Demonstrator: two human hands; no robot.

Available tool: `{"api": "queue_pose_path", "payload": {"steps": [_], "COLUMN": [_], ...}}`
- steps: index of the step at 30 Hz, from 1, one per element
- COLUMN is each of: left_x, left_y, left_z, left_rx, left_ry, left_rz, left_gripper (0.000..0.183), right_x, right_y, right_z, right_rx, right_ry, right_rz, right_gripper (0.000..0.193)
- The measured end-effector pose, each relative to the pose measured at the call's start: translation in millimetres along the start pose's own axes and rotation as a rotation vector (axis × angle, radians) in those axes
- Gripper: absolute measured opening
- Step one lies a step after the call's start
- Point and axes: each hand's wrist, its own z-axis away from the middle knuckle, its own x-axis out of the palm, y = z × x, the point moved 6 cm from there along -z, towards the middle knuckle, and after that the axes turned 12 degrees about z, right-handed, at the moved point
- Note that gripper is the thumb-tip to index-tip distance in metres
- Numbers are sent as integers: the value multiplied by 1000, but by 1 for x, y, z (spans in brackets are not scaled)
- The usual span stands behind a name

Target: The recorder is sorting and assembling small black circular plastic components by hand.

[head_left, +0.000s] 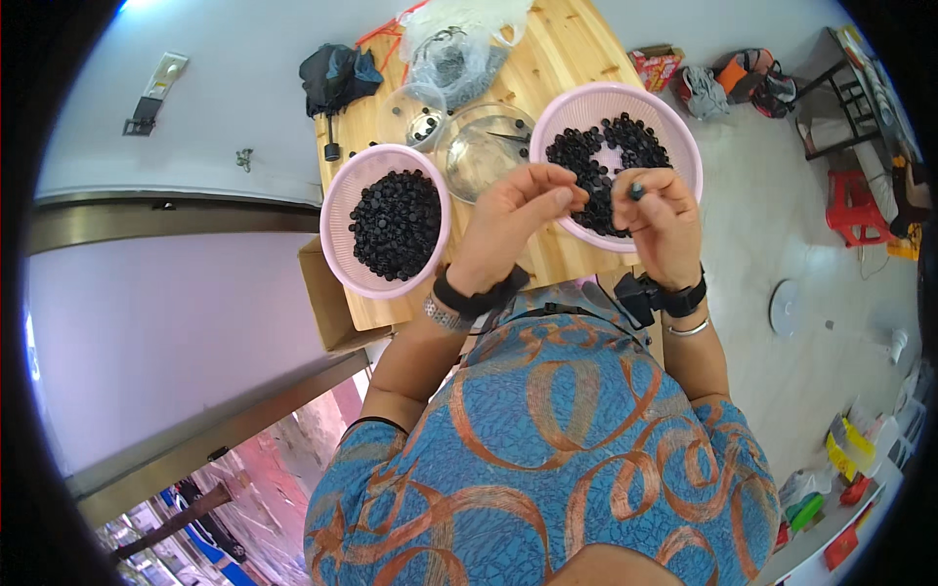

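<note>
My right hand [660, 220] is closed, its thumb and curled fingers pinching a small round black cap [637, 191] with a dark greenish end. Just to its left is my left hand [523, 215], with thumb and fingertips pressed together; whatever may be between them is hidden. The two hands are apart, over the near left part of a pink basket [691, 146] that holds many small round black pieces [640, 145]. A second pink basket [332, 220], at the left, is heaped with similar black pieces [396, 225].
Between the baskets on the wooden table [567, 39] lie a round metal tray [474, 161] with dark tweezers and a clear tub [396, 109] with a few black pieces. Behind them are plastic bags [454, 59] and a folded dark umbrella [337, 83]. A red stool [855, 210] stands at right.
</note>
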Motion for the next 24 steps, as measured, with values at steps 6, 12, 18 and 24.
{"api": "queue_pose_path", "payload": {"steps": [6,12,18,24], "left_x": [-6,14,15,65], "left_y": [-33,-86,-112,-91], "left_z": [-66,-104,-118,-109], "left_rx": [212,117,16,10], "left_ry": [-92,-255,-283,-220], "left_rz": [-908,-1382,-1486,-509], "left_gripper": [17,21,22,21], "right_x": [-55,-71,-82,-91], "right_y": [-23,-38,-58,-72], "right_z": [21,37,44,44], "right_rx": [-24,-6,-44,-76], "right_ry": [211,249,199,193], "right_rz": [-30,-67,-71,-164], "right_gripper": [15,18,19,19]}}
